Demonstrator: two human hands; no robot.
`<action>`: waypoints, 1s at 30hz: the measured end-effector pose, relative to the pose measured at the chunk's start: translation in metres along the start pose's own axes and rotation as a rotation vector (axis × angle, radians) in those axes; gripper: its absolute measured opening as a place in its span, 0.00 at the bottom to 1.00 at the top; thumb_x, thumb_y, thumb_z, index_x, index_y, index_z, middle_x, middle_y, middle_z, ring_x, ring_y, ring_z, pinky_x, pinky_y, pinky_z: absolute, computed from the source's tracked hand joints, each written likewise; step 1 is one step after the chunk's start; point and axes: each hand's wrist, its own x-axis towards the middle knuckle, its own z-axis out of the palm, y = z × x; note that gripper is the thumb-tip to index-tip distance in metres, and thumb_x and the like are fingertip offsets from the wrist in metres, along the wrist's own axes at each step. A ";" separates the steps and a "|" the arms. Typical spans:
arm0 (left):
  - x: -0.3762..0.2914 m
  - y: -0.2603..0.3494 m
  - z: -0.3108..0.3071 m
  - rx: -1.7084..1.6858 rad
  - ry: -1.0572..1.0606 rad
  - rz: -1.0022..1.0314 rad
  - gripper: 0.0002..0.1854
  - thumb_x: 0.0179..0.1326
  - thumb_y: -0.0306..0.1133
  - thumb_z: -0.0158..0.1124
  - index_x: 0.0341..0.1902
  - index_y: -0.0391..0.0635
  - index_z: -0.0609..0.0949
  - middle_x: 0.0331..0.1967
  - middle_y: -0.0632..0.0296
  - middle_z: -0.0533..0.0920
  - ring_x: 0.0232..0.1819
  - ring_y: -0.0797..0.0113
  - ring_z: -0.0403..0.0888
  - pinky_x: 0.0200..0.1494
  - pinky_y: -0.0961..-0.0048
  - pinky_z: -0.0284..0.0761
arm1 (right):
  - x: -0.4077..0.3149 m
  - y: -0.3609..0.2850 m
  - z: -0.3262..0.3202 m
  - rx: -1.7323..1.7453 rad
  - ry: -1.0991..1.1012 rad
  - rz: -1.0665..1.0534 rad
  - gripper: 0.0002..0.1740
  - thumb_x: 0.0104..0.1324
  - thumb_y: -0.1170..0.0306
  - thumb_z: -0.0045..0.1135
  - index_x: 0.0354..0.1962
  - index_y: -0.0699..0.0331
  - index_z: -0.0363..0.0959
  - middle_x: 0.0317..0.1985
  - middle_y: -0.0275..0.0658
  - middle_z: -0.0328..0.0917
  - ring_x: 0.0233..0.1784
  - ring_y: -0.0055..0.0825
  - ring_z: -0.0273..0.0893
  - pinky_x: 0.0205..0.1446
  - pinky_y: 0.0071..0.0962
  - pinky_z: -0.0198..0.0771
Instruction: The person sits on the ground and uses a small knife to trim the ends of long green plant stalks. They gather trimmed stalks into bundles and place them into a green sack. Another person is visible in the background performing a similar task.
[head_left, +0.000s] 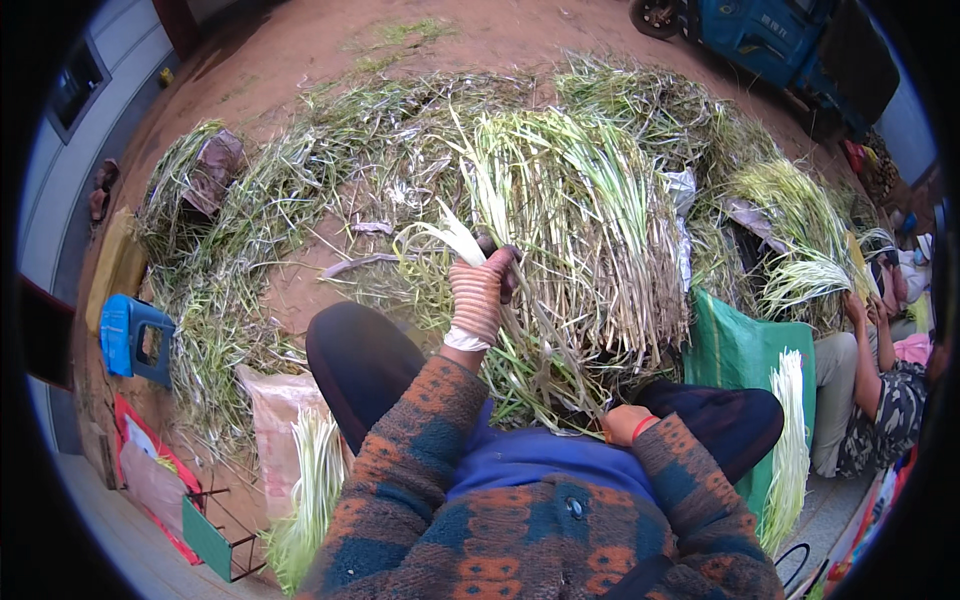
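Observation:
My left hand (480, 289), in a striped glove with dark fingers, is shut around pale, leek-like stalks (461, 238). Their white ends poke up past its thumb, and limp, withered leaves (551, 352) trail down from it to the right. My right hand (626, 426), bare with a red band at the wrist, closes on the low end of these leaves at my lap; its fingertips are partly hidden. Just beyond my hands lies a wide, thick heap of unpeeled stalks (585, 247), roots toward me and green tops away.
Leaf scraps (315, 172) ring the heap on red soil. Cleaned white stalks lie in bundles at my left (307, 465) and right (787, 442), the latter on a green sack (742, 345). A blue plastic stool (135, 337) stands left. At right, another person's hands (866, 304) hold stalks.

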 end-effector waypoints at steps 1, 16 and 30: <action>0.001 0.004 0.000 -0.008 0.009 0.018 0.06 0.59 0.29 0.68 0.31 0.39 0.82 0.13 0.67 0.74 0.09 0.76 0.65 0.12 0.78 0.55 | -0.003 0.000 -0.005 -0.029 -0.023 0.002 0.13 0.64 0.63 0.59 0.43 0.56 0.84 0.36 0.45 0.86 0.39 0.43 0.84 0.46 0.39 0.78; -0.031 -0.003 0.011 0.021 -0.292 -0.161 0.10 0.66 0.38 0.67 0.41 0.45 0.83 0.17 0.69 0.78 0.12 0.80 0.69 0.13 0.81 0.57 | 0.027 -0.042 -0.202 1.568 0.485 -0.535 0.13 0.74 0.64 0.56 0.50 0.62 0.78 0.38 0.27 0.80 0.36 0.15 0.79 0.38 0.17 0.75; -0.014 -0.012 -0.025 -0.269 0.074 -0.256 0.08 0.70 0.37 0.61 0.42 0.44 0.78 0.26 0.67 0.78 0.14 0.76 0.69 0.14 0.78 0.59 | 0.039 -0.002 -0.185 1.897 0.719 -0.707 0.11 0.74 0.67 0.56 0.48 0.63 0.78 0.38 0.37 0.85 0.37 0.28 0.85 0.45 0.33 0.83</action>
